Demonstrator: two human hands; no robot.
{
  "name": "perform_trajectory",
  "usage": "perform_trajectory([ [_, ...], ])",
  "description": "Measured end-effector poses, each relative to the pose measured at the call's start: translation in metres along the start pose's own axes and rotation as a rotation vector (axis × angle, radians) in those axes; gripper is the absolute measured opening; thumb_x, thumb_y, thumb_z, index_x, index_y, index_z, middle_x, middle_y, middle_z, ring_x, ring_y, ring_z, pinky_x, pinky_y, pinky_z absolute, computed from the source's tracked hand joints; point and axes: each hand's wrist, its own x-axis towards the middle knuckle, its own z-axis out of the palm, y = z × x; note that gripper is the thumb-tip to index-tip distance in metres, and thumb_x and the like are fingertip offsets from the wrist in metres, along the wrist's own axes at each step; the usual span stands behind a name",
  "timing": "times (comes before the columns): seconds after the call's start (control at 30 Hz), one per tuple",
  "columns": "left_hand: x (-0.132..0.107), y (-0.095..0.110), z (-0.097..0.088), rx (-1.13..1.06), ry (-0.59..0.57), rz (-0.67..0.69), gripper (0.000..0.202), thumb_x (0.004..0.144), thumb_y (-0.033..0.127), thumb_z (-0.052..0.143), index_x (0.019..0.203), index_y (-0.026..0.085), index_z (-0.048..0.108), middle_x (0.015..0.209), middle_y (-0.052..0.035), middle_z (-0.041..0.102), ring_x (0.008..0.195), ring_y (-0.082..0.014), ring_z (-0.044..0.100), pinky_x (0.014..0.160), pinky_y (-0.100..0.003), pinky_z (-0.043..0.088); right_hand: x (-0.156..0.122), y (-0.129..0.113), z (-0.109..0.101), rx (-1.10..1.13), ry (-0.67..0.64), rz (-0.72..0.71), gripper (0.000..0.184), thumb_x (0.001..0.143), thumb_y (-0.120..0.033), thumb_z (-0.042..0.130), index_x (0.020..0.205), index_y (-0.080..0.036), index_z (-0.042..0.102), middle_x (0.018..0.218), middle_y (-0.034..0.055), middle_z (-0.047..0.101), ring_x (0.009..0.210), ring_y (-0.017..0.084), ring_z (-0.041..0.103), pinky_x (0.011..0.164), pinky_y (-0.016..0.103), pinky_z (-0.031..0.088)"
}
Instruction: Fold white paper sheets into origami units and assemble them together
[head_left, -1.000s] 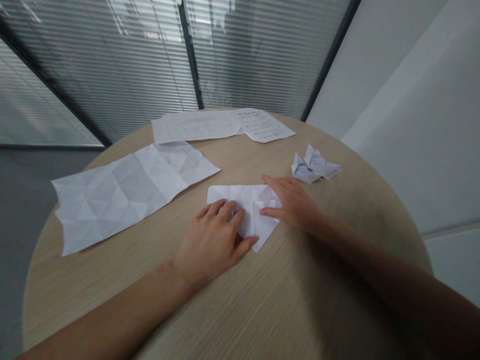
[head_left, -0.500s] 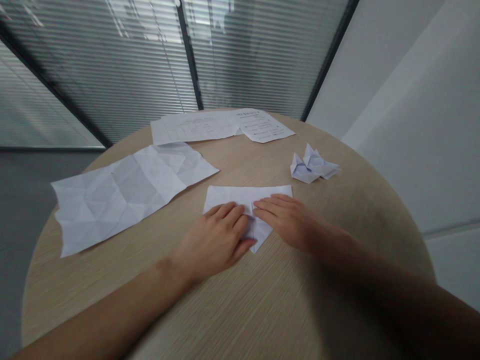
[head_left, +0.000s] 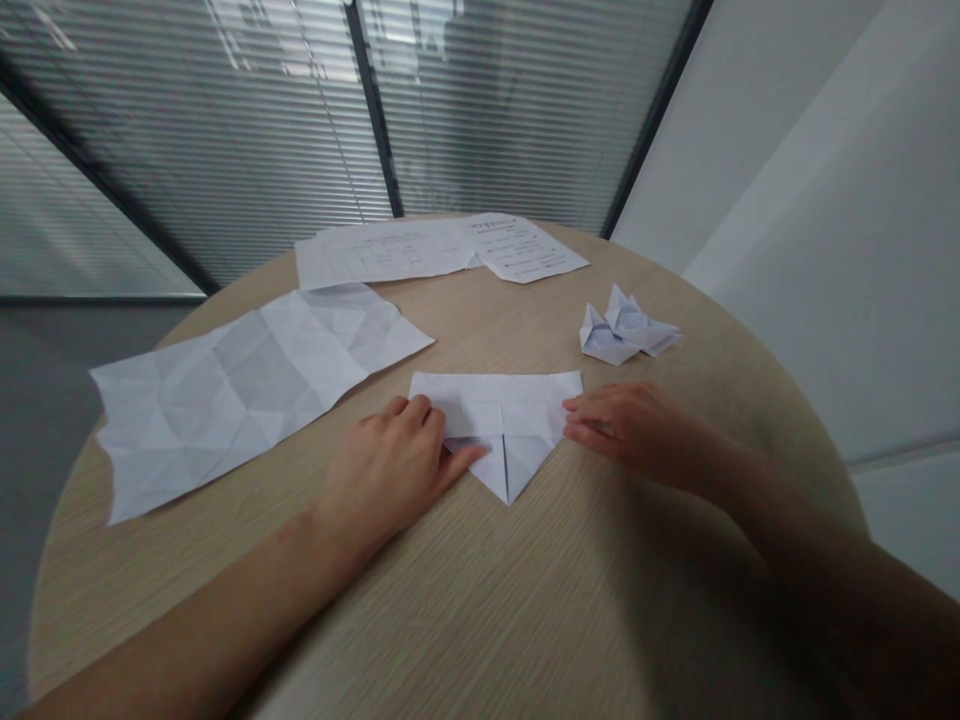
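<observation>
A white sheet of paper [head_left: 517, 400], folded to a straight far edge and a point toward me, lies flat on the table. A centre seam runs down to its point. At its left side my left hand [head_left: 390, 460] has curled fingers on the paper's edge, the thumb stretched over the lower flap. My right hand [head_left: 637, 425] is at the right edge, with fingertips and thumb drawn together on the paper. Beyond the right hand sit two small folded paper boats [head_left: 630, 325], side by side and touching.
A large creased sheet [head_left: 262, 385] lies on the left of the round wooden table [head_left: 480, 600]. Printed sheets [head_left: 390, 252] lie at the far edge. Behind the table are windows with blinds [head_left: 285, 130] and, at right, a pale wall [head_left: 847, 250].
Both hands have moved apart from the middle of the folded paper to its left and right edges, uncovering the centre seam and the flaps. The paper stays in about the same place.
</observation>
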Motion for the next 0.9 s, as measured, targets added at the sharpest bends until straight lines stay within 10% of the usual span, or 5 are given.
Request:
perform_trajectory([
  [0.13,0.002,-0.002,0.002,0.047,0.055,0.002,0.054,0.094,0.064,0.048,0.079,0.014,0.064,0.081,-0.0138,0.068,0.077,-0.0327,0.069,0.060,-0.041,0.054,0.011,0.002,0.018,0.108,0.198,0.164,0.011,0.083,-0.025,0.071,0.088,-0.015,0.072,0.108,0.0149,0.074,0.103,0.030,0.069,0.093,0.045,0.052],
  [0.27,0.003,-0.004,0.003,0.040,0.074,0.023,0.055,0.093,0.066,0.047,0.080,0.015,0.064,0.081,-0.0132,0.067,0.078,-0.0321,0.068,0.062,-0.041,0.053,0.020,0.005,0.034,0.276,0.346,0.275,0.060,0.067,-0.024,0.084,0.122,-0.016,0.063,0.144,0.0207,0.052,0.134,0.034,0.050,0.104,0.051,0.046],
  [0.53,0.004,-0.006,0.000,0.031,0.056,0.014,0.053,0.090,0.068,0.051,0.086,0.016,0.064,0.089,-0.0126,0.067,0.087,-0.0321,0.066,0.069,-0.041,0.052,0.030,0.005,0.016,0.444,0.136,0.417,0.091,0.058,-0.019,0.086,0.142,-0.013,0.050,0.128,0.0171,0.065,0.111,0.031,0.065,0.096,0.046,0.050],
  [0.77,0.007,-0.011,0.009,-0.089,0.116,-0.028,0.070,0.082,0.078,0.053,0.113,0.015,0.062,0.109,-0.0150,0.066,0.101,-0.0355,0.062,0.084,-0.048,0.051,0.029,0.002,0.006,0.403,-0.009,0.376,0.024,0.070,-0.025,0.075,0.092,-0.015,0.075,0.078,0.0037,0.073,0.072,0.022,0.065,0.065,0.031,0.047],
  [0.9,0.006,-0.016,0.009,-0.171,0.418,-0.106,0.100,0.079,0.080,0.055,0.149,0.013,0.030,0.141,-0.0224,0.051,0.125,-0.0400,0.051,0.099,-0.055,0.045,0.022,-0.004,-0.006,0.348,0.346,0.220,0.019,0.078,-0.027,0.071,0.063,-0.019,0.065,0.061,-0.0006,0.063,0.060,0.017,0.058,0.058,0.030,0.042],
])
